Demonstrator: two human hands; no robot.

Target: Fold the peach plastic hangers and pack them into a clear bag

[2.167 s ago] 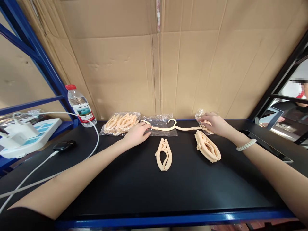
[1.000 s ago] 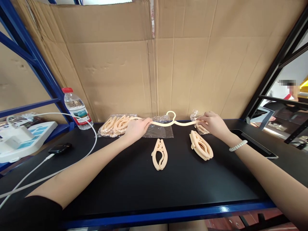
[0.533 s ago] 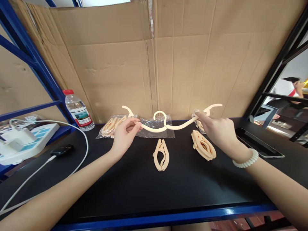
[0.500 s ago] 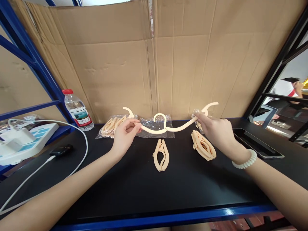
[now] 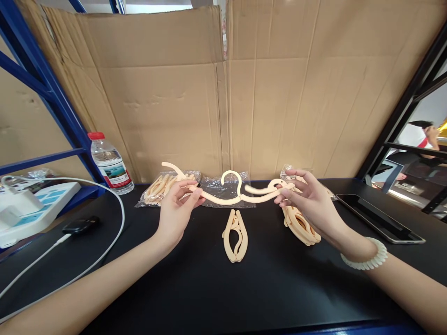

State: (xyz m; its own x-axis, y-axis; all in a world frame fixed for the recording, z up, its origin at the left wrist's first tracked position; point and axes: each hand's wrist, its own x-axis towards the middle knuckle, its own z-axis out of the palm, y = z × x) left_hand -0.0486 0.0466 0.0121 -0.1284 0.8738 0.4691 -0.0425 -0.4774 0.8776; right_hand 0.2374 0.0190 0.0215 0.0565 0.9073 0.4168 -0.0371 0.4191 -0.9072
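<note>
Left hand (image 5: 177, 209) and right hand (image 5: 312, 200) each pinch one end of an unfolded, beige folding hanger (image 5: 223, 201), thumb against fingers. Its main bar spans the gap between them, with the hook (image 5: 231, 173) standing up at the middle. One hinged arm juts out far and left past the left hand; the other, slightly blurred, lies folded inward along the right half of the bar, its joint at the right fingertips.

Twisting that right joint too hard could strain the hinge or nip a fingertip, since the fingers sit right at it. A weak pinch on the left might let the bar swivel or drop onto the folded hanger (image 5: 226, 239) lying on the near side of it, on the tabletop (image 5: 223, 298). Lowering the right hand could also knock the stack of folded hangers (image 5: 298, 228) just below it.
</note>
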